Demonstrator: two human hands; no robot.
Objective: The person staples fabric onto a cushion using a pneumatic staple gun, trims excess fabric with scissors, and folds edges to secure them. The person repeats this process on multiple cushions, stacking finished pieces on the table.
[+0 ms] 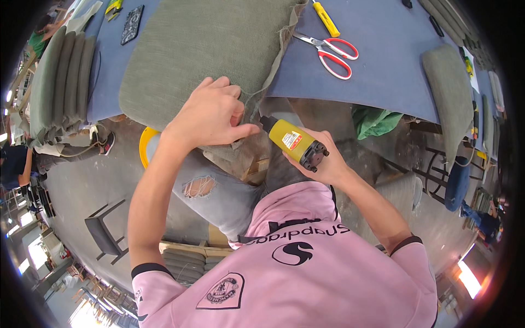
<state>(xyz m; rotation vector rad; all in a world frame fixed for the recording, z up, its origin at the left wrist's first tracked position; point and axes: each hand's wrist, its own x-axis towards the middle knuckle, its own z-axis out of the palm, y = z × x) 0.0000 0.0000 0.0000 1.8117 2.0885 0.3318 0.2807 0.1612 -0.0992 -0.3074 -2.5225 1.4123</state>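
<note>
A grey-green fabric-covered cushion (180,49) lies over the near edge of the blue table, with a rough, frayed fabric edge along its right side. My left hand (210,112) is on its near right corner, fingers bent down against the fabric and thumb stretched towards the frayed edge; the fingertips are partly hidden. In my right hand (325,158) is a yellow and black staple gun (290,139). Its dark front end points at the cushion's corner, close to my left thumb. Whether it touches the fabric I cannot tell.
Red-and-white-handled scissors (336,54) and a yellow-handled tool (326,21) lie right of the cushion on the blue table (383,71). A phone (132,24) lies at the left. Stacked cushions (63,82) stand far left. Green cloth (374,121) hangs below the table edge. Other people work nearby.
</note>
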